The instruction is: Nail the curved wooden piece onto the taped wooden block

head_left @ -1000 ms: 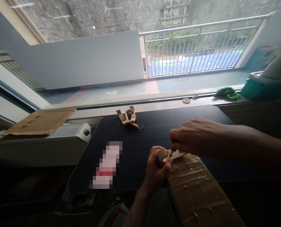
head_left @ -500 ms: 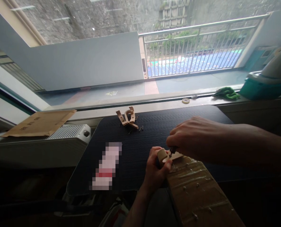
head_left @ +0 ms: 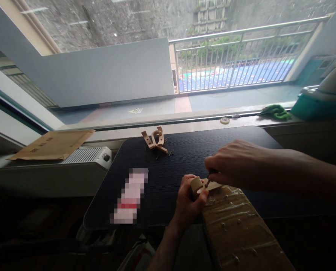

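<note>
My left hand (head_left: 188,205) is closed round a small tan wooden piece (head_left: 198,184), holding it against the top end of a tape-wrapped cardboard board (head_left: 235,229) studded with screws. Pinched in the fingers of my right hand (head_left: 235,163) is a small dark tool or screw (head_left: 208,182), its tip pressed into the wooden piece. Both hands meet over the near edge of a black table (head_left: 170,177).
More tan wooden parts (head_left: 155,139) and loose screws (head_left: 170,152) lie at the table's far edge. A blurred pink-white object (head_left: 131,195) lies left. A brown envelope (head_left: 52,145) rests on a radiator. A tape roll (head_left: 225,120), green cloth (head_left: 275,111) and teal object (head_left: 323,101) sit on the sill.
The hands stay on the wooden piece with only slight shifts; the view has drifted a little to the left.
</note>
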Demonstrator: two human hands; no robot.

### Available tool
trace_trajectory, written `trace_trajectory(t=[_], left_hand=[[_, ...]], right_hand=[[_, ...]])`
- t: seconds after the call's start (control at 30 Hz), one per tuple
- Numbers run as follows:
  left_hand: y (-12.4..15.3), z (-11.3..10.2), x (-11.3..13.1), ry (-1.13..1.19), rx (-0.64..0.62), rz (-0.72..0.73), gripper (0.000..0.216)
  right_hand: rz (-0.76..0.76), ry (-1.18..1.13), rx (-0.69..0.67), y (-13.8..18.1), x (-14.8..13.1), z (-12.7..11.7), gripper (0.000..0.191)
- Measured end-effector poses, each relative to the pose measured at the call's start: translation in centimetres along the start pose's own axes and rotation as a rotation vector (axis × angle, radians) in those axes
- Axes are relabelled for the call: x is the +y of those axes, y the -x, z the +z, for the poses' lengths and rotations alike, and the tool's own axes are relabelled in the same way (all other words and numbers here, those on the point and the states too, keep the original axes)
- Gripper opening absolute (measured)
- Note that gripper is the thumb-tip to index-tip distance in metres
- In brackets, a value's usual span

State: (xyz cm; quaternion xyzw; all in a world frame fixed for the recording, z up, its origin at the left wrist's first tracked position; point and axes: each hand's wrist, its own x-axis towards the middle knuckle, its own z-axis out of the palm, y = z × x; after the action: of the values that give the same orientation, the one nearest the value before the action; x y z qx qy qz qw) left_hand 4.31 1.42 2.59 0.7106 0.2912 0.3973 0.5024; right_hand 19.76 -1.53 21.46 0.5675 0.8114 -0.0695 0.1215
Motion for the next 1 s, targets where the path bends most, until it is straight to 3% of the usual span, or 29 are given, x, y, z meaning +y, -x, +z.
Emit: trace_trajectory(t=[0.1, 0.33, 0.6, 0.8, 0.9, 1.0], left_hand=[[0.0, 0.0, -0.1, -0.003, 0.003, 0.010, 0.019], [0.1, 0.1, -0.1, 0.005, -0.003, -0.005, 0.017], [0.1, 0.0, -0.5, -0.014, -0.008, 0.009, 0.017], [0.0, 0.2, -0.4, -0.010, -0.010, -0.006, 0.018], [0.2, -0.8, 0.7, -0.054, -0.053, -0.023, 0.036], [0.5, -3.7, 2.6, -0.165, -0.109, 0.007, 0.056]], right_hand=[[-0.058, -0.011, -0.012, 0.1, -0.3, -0.6, 0.007], [-0.114, -0.028, -0.156, -0.3, -0.8, -1.4, 0.018], [-0.097, -0.082, -0.032, -0.5, 0.7, 0.4, 0.018], [-0.036, -0.059, -0.045, -0.4, 0.3, 0.3, 0.022], [-0.050, -0.037, -0.032, -0.4, 0.1, 0.5, 0.019], [-0.041, -0.037, -0.034, -0.4, -0.1, 0.8, 0.017]])
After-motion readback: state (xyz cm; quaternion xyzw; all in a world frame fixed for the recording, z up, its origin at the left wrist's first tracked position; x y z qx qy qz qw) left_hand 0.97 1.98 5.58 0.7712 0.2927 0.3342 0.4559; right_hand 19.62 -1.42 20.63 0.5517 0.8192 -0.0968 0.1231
